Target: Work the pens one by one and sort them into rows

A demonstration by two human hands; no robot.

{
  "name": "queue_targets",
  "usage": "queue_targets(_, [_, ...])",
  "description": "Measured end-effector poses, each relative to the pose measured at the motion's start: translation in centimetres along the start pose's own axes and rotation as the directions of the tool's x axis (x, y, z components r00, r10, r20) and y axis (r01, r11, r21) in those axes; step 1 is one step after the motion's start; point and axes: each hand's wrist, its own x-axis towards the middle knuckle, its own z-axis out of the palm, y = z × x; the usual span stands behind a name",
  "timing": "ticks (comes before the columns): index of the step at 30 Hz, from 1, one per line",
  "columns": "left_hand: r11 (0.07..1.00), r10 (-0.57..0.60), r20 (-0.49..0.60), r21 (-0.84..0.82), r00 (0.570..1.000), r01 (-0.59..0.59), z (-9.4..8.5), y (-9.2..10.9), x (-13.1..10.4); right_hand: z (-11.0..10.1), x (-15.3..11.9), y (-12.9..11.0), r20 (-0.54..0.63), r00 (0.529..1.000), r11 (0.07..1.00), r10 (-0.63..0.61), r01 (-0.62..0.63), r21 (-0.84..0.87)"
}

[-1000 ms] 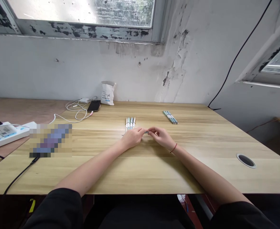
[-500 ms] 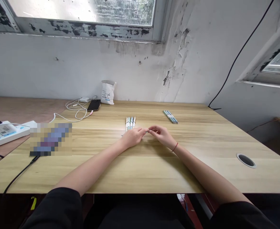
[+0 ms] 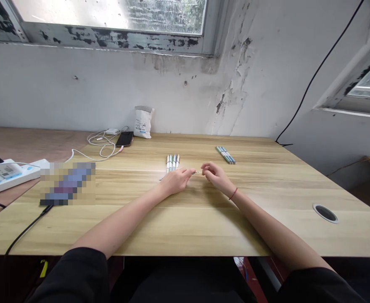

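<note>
My left hand (image 3: 176,182) is closed around a slim pen (image 3: 193,173), most of which its fingers hide. A thin end of the pen pokes out toward the right. Facing it, my right hand (image 3: 218,179) has its fingers curled in a pinch, a small gap from my left fingertips. Whatever sits in that pinch is too small to make out. Just beyond my left hand lies a row of white pens (image 3: 173,162) with coloured parts, their near ends partly covered by the hand. Farther right, a group of blue-green pens (image 3: 225,155) lies side by side at a slant.
A black phone (image 3: 125,139) with a white cable (image 3: 104,147) lies at the back left, beside a white packet (image 3: 143,122) against the wall. A blurred-out device (image 3: 67,184) and a power strip (image 3: 13,176) are on the left. A round cable hole (image 3: 325,213) is at right.
My right hand has drawn slightly right, away from my left hand, opening a gap where the pen's thin end now shows. My left hand stays in place.
</note>
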Motion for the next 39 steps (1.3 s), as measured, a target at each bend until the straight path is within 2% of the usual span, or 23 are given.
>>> queue_targets(3, [1.0, -0.002, -0.012, -0.03, 1.0, 0.002, 0.1, 0.0, 0.0, -0.1, 0.0, -0.1, 0.024, 0.999, 0.996, -0.036, 0.038, -0.085])
queue_targets(7, [0.999, 0.014, -0.02, -0.04, 1.0, -0.015, 0.2, 0.0, 0.1, 0.2, -0.2, -0.3, 0.09, 0.994, 0.993, -0.066, 0.074, -0.092])
queue_targets(13, [0.997, 0.021, -0.032, -0.069, 0.999, -0.023, 0.6, -0.1, -0.1, 0.7, -0.4, -0.5, 0.076, 0.992, 0.989, -0.1, 0.108, -0.102])
queue_targets(22, [0.988, 0.105, -0.163, -0.098, 0.981, -0.122, 0.6, -1.2, 0.4, 0.4, -0.1, 0.7, 0.065, 0.998, 0.987, -0.024, 0.034, -0.16])
queue_targets(27, [0.998, 0.048, -0.181, -0.017, 0.982, -0.052, 1.1, -1.4, 0.5, 0.4, 0.2, 1.5, 0.012, 0.998, 0.998, 0.058, -0.058, -0.018])
queue_targets(32, [0.998, -0.039, -0.171, 0.047, 0.984, 0.048, 1.3, -1.2, 0.5, 0.5, 0.3, 1.5, -0.029, 0.996, 0.986, 0.085, -0.08, 0.146])
queue_targets(39, [0.993, -0.059, -0.219, 0.086, 0.974, 0.08, 1.3, -0.6, 0.4, 0.6, 0.4, 1.5, -0.101, 0.992, 0.982, 0.071, -0.052, 0.182])
